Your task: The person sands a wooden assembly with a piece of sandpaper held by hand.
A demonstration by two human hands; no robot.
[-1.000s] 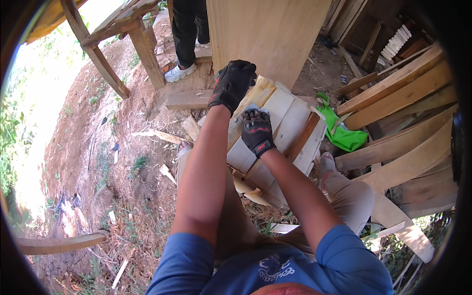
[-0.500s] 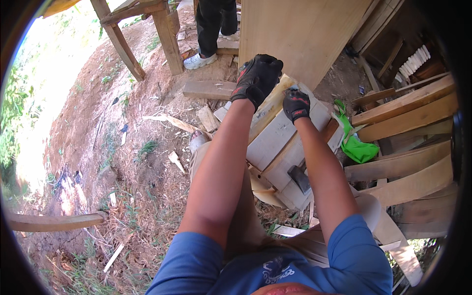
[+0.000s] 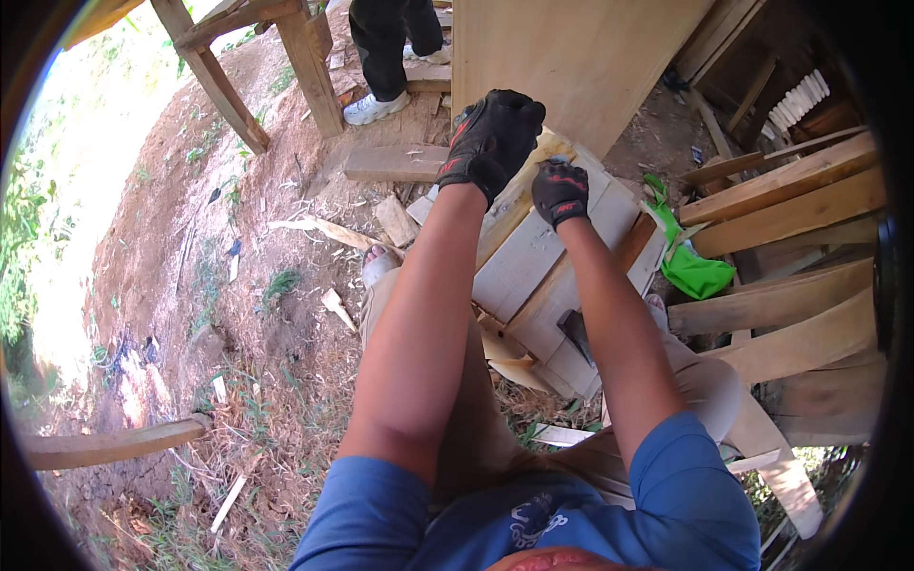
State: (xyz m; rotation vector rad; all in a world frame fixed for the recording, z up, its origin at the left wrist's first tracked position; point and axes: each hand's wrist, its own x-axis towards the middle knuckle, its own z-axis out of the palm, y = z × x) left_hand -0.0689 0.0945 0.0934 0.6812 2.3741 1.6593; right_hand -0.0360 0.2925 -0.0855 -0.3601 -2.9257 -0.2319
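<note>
My left hand [image 3: 493, 143], in a black glove with red marks, is closed in a fist above the far left part of a low bench of pale planks [image 3: 528, 271]. What its fingers hold, if anything, is hidden. My right hand [image 3: 560, 193], gloved alike, is closed low over the bench, next to the far end of a yellowish length of wood [image 3: 514, 205]. A small grey-blue bit shows at its far side, too little to name. Nearer me, a dark wedge-shaped metal piece [image 3: 575, 333] lies on the planks, partly behind my right forearm.
A large flat wooden panel [image 3: 581, 67] stands beyond the bench. Long timbers [image 3: 781, 200] are stacked at the right, beside a bright green bag [image 3: 698, 274]. Another person's legs [image 3: 386, 48] stand far left of the panel, near a wooden frame [image 3: 309, 71]. Wood scraps litter the ground.
The view has shifted a little, moving most things slightly up and left. My right hand sits slightly further left over the bench; my left stays closed in nearly the same place.
</note>
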